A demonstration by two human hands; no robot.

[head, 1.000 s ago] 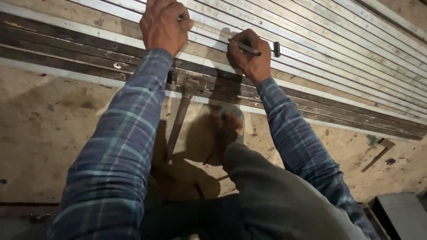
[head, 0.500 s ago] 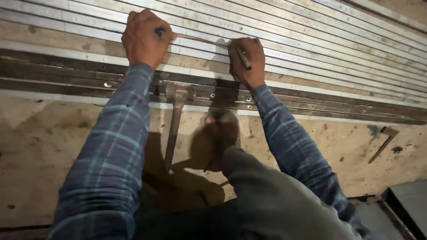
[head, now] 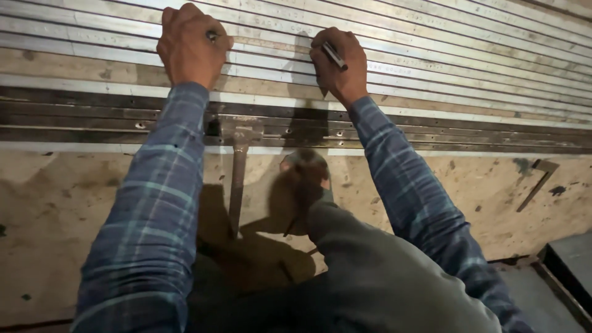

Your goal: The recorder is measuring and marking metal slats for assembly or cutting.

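My left hand [head: 191, 46] is closed in a fist and pressed on the pale metal slats [head: 431, 55], with a small dark object [head: 213, 36] showing between the fingers. About a hand's width to its right, my right hand [head: 336, 65] grips a dark pen [head: 333, 54] and rests on the same slats, tip side down. Both sleeves are blue plaid. Below the hands run dark metal rails [head: 462, 132] with small holes.
A long metal tool [head: 237, 185] with a flat head lies across the rails' near edge onto the worn board [head: 55, 203]. A metal square [head: 536, 182] lies at the right. My foot [head: 305, 179] and grey-trousered knee [head: 382, 277] are below. A dark box [head: 570, 262] sits at the lower right.
Both hands sit a little further left in the view than a second ago. The pen in my right hand has turned from lying sideways to pointing down at the slats.
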